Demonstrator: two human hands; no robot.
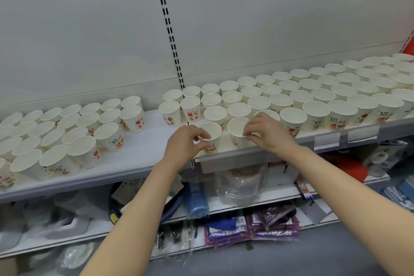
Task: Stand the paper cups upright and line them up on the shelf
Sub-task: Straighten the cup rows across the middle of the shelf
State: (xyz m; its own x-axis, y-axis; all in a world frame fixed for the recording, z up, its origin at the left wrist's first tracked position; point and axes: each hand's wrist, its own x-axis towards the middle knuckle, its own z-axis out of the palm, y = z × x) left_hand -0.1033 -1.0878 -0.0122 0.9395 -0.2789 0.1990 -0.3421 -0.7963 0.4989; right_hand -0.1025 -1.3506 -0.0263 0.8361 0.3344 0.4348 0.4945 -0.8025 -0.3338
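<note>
Several white paper cups with red and green print stand upright in rows on the white shelf (145, 152). My left hand (186, 143) pinches the rim and side of one upright cup (212, 139) at the shelf's front edge. My right hand (266, 132) grips the rim of the neighbouring upright cup (236, 132), just to its right. Another group of cups (67, 136) fills the shelf's left section, and long rows of cups (313, 94) run to the right.
A bare strip of shelf lies between the left group and the cups I hold. Price-tag holders (324, 140) hang on the front rail. Lower shelves (235, 206) hold bagged goods, a blue roll (197, 201) and packets.
</note>
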